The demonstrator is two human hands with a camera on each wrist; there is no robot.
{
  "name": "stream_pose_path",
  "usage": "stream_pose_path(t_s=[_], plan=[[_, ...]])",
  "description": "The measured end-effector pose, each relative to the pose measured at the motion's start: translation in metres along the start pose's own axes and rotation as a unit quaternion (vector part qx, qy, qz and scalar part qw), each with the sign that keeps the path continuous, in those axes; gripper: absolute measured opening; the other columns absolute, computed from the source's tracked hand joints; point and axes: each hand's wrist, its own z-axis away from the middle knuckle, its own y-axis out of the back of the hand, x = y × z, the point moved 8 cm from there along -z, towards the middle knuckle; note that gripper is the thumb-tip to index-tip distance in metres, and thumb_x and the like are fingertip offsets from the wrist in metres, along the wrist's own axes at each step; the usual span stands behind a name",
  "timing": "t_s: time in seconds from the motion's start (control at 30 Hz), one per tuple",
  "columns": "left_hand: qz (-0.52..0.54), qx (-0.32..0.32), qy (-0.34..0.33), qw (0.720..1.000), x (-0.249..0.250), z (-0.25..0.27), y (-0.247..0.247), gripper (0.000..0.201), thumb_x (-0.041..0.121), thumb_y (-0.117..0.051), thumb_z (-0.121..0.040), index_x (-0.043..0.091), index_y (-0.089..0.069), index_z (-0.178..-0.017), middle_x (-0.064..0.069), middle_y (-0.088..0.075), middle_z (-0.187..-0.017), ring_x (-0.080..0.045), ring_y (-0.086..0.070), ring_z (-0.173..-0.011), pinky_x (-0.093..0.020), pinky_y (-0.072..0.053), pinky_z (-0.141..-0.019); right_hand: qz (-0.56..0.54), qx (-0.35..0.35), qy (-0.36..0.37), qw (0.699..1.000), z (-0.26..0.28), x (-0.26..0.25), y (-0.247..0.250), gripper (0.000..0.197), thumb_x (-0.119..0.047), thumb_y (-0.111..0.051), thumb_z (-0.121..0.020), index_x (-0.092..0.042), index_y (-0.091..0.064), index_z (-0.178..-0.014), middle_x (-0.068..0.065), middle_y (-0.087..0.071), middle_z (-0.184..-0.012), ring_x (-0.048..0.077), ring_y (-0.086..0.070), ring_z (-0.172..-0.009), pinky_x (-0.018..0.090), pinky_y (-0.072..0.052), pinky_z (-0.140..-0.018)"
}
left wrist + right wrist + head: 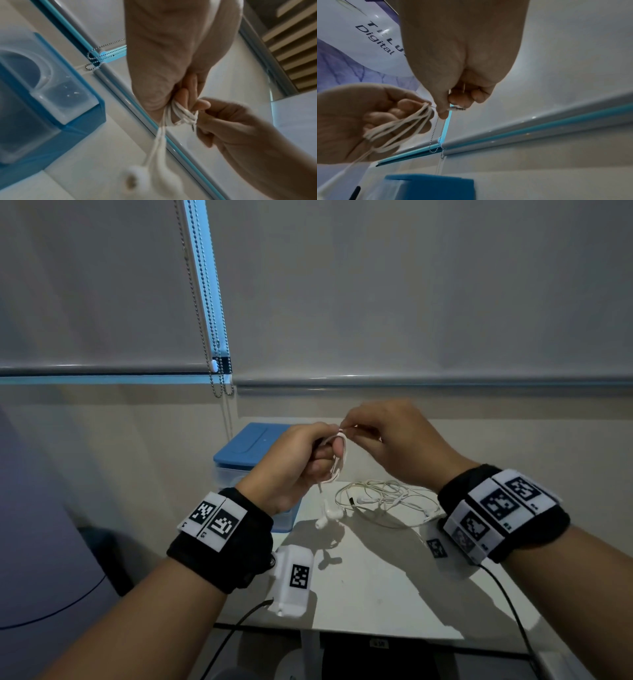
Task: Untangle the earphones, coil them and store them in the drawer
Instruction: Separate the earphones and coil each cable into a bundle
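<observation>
White earphones (337,460) are wound in several loops round the curled fingers of my left hand (308,455), held above the table. The loops (181,115) (399,125) show in both wrist views. Their two earbuds (329,513) (145,177) dangle below the left hand. My right hand (383,440) pinches the cable's plug end (456,108) between thumb and fingertips, right beside the loops. A blue drawer unit (246,450) (51,94) (428,186) with frosted drawer fronts stands shut behind the left hand.
A second set of white earphones (387,501) lies tangled on the white table (359,587) under my right hand. Bead chains (212,337) hang from roller blinds at the back. A purple panel (41,525) stands at the left.
</observation>
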Motion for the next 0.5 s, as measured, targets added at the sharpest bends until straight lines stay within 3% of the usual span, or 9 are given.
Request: stream_pose_path(t_s=[0.07, 0.13, 0.2, 0.23, 0.3, 0.37, 0.43, 0.5], plan=[[0.020, -0.007, -0.015, 1.000, 0.004, 0.001, -0.003, 0.040, 0.021, -0.041, -0.105, 0.007, -0.056, -0.071, 0.000, -0.020, -0.063, -0.009, -0.021, -0.045, -0.028, -0.017, -0.054, -0.143, -0.002, -0.078, 0.987, 0.003, 0.009, -0.008, 0.015, -0.011, -0.064, -0.093, -0.017, -0.077, -0.089, -0.002, -0.072, -0.074, 0.010, -0.068, -0.066, 0.036, -0.055, -0.068], [0.032, -0.009, -0.035, 0.999, 0.008, 0.002, -0.003, 0.037, 0.020, -0.042, -0.105, 0.006, -0.056, -0.073, -0.002, -0.019, -0.064, -0.010, -0.022, -0.045, -0.029, -0.017, -0.055, -0.299, -0.002, -0.143, 0.943, 0.007, 0.014, -0.018, 0.024, -0.006, -0.059, -0.086, -0.017, -0.080, -0.093, 0.004, -0.076, -0.082, 0.011, -0.070, -0.075, 0.030, -0.056, -0.074], [0.039, 0.001, -0.052, 0.998, 0.011, 0.002, 0.000, 0.036, 0.020, -0.042, -0.106, 0.005, -0.058, -0.076, -0.003, -0.020, -0.063, -0.010, -0.023, -0.046, -0.024, -0.024, -0.050, -0.415, -0.010, -0.186, 0.890, 0.013, 0.016, -0.027, 0.030, -0.010, -0.056, -0.082, -0.015, -0.080, -0.100, 0.013, -0.077, -0.094, 0.017, -0.069, -0.086, 0.036, -0.054, -0.083], [0.040, 0.007, -0.059, 0.997, 0.012, 0.003, 0.003, 0.036, 0.020, -0.042, -0.107, 0.004, -0.059, -0.079, -0.003, -0.023, -0.062, -0.010, -0.025, -0.045, -0.022, -0.028, -0.049, -0.447, -0.019, -0.193, 0.873, 0.014, 0.016, -0.032, 0.031, -0.011, -0.058, -0.082, -0.013, -0.078, -0.105, 0.015, -0.077, -0.100, 0.023, -0.070, -0.092, 0.041, -0.054, -0.088], [0.034, 0.007, -0.066, 0.997, 0.013, 0.003, 0.005, 0.035, 0.020, -0.042, -0.108, 0.000, -0.061, -0.086, -0.001, -0.030, -0.060, -0.010, -0.031, -0.046, -0.022, -0.033, -0.052, -0.456, -0.034, -0.187, 0.869, 0.017, 0.012, -0.037, 0.030, -0.006, -0.065, -0.085, -0.013, -0.075, -0.112, 0.012, -0.078, -0.106, 0.031, -0.072, -0.103, 0.046, -0.054, -0.095], [0.019, -0.006, -0.066, 0.998, 0.012, 0.005, 0.004, 0.034, 0.021, -0.044, -0.108, -0.002, -0.063, -0.094, -0.001, -0.035, -0.060, -0.011, -0.037, -0.049, -0.023, -0.037, -0.054, -0.458, -0.030, -0.185, 0.869, 0.020, 0.012, -0.039, 0.027, 0.002, -0.068, -0.089, -0.014, -0.074, -0.110, 0.007, -0.079, -0.102, 0.024, -0.073, -0.096, 0.039, -0.055, -0.088], [0.009, -0.013, -0.062, 0.998, 0.010, 0.005, 0.003, 0.035, 0.021, -0.046, -0.108, -0.004, -0.066, -0.095, -0.001, -0.039, -0.061, -0.012, -0.043, -0.051, -0.022, -0.043, -0.056, -0.468, -0.010, -0.193, 0.862, 0.023, 0.013, -0.040, 0.018, 0.002, -0.066, -0.094, -0.011, -0.073, -0.104, 0.005, -0.078, -0.091, 0.013, -0.070, -0.082, 0.023, -0.051, -0.073], [0.010, -0.011, -0.056, 0.998, 0.008, 0.005, 0.003, 0.034, 0.021, -0.049, -0.107, -0.006, -0.068, -0.099, -0.003, -0.045, -0.062, -0.014, -0.051, -0.055, -0.023, -0.051, -0.061, -0.479, 0.008, -0.208, 0.853, 0.025, 0.015, -0.041, 0.008, -0.005, -0.065, -0.098, -0.006, -0.073, -0.098, 0.006, -0.076, -0.085, 0.012, -0.066, -0.074, 0.020, -0.044, -0.067]])
